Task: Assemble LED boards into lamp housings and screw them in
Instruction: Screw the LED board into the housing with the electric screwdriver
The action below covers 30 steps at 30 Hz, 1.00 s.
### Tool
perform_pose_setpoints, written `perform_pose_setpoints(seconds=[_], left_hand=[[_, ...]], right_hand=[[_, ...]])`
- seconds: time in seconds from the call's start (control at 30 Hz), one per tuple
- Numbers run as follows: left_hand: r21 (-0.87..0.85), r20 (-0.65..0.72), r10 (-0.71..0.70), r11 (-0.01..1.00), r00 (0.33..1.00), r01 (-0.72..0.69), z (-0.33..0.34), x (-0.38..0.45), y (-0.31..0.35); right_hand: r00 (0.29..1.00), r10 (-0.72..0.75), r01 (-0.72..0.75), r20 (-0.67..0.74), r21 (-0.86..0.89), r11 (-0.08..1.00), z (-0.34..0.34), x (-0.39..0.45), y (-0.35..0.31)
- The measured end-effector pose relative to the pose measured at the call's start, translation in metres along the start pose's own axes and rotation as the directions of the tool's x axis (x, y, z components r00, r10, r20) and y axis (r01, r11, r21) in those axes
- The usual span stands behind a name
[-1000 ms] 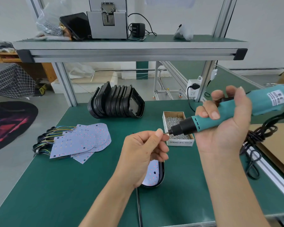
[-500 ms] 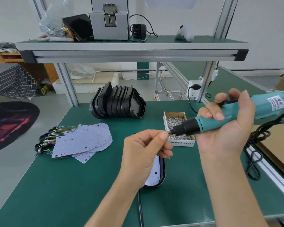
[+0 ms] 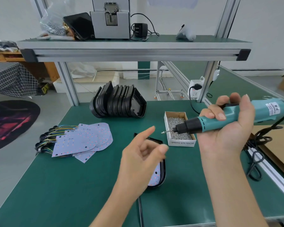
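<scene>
My right hand (image 3: 226, 128) grips the teal electric screwdriver (image 3: 220, 120), a screw on its tip; my left hand (image 3: 141, 154) hovers loosely open, empty. One white LED board sits in the black lamp housing (image 3: 161, 176) at lower centre, unscrewed as far as I can judge; spare boards (image 3: 84, 140) and housings (image 3: 118, 104) wait on the bench.

The left hand (image 3: 141, 154) no longer pinches at the bit tip (image 3: 163, 132) of the electric screwdriver (image 3: 220, 118); it sits lower and to the left, fingers loosened and blurred; the tip now shows bare.

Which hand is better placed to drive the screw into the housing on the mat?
Right hand: it grips the electric screwdriver, a screw at the bit tip. Left hand holds nothing, over the housing.
</scene>
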<state>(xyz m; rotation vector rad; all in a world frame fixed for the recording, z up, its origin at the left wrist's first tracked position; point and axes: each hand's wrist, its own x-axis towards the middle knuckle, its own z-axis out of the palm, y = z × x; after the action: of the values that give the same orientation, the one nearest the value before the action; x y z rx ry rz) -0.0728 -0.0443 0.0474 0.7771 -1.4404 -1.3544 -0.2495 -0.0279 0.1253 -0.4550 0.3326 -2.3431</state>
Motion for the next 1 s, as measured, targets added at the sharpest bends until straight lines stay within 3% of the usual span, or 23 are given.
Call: perform_pose_setpoints(seconds=[0.1,0.17,0.23,0.3,0.43,0.6,0.83,1.0], left_hand=[[0.284,-0.343,0.018,0.955,0.939,0.085,-0.03,-0.004,-0.016],[0.439,-0.431,-0.038,0.864,0.902,0.247,-0.049,0.001,-0.027],[0.576,-0.384,-0.166,0.726,0.908,0.376,-0.058,0.007,-0.038],[0.619,-0.33,-0.292,0.651,0.898,0.439,-0.056,0.014,-0.047],[0.615,-0.283,-0.445,0.595,0.85,0.517,-0.042,0.033,-0.056],[0.643,-0.245,-0.512,0.55,0.823,0.534,-0.033,0.05,-0.064],[0.533,-0.228,-0.461,0.678,0.857,0.506,-0.04,0.043,-0.072],[0.447,-0.256,-0.398,0.759,0.881,0.473,-0.047,0.034,-0.072]], right_hand=[[0.999,-0.037,0.035,-0.011,-0.102,0.994,-0.013,0.003,0.006],[0.998,-0.049,0.042,-0.04,-0.174,0.984,-0.023,0.004,0.012],[0.996,-0.054,0.034,-0.076,-0.238,0.971,-0.032,0.005,0.021],[0.993,-0.065,0.034,-0.099,-0.291,0.956,-0.04,0.006,0.03],[0.991,-0.094,0.058,-0.094,-0.332,0.942,-0.05,0.011,0.041],[0.992,-0.098,0.063,-0.085,-0.341,0.938,-0.059,0.017,0.048],[0.99,-0.078,0.034,-0.121,-0.329,0.944,-0.067,0.018,0.056],[0.994,-0.091,0.066,-0.052,-0.36,0.931,-0.065,0.013,0.062]])
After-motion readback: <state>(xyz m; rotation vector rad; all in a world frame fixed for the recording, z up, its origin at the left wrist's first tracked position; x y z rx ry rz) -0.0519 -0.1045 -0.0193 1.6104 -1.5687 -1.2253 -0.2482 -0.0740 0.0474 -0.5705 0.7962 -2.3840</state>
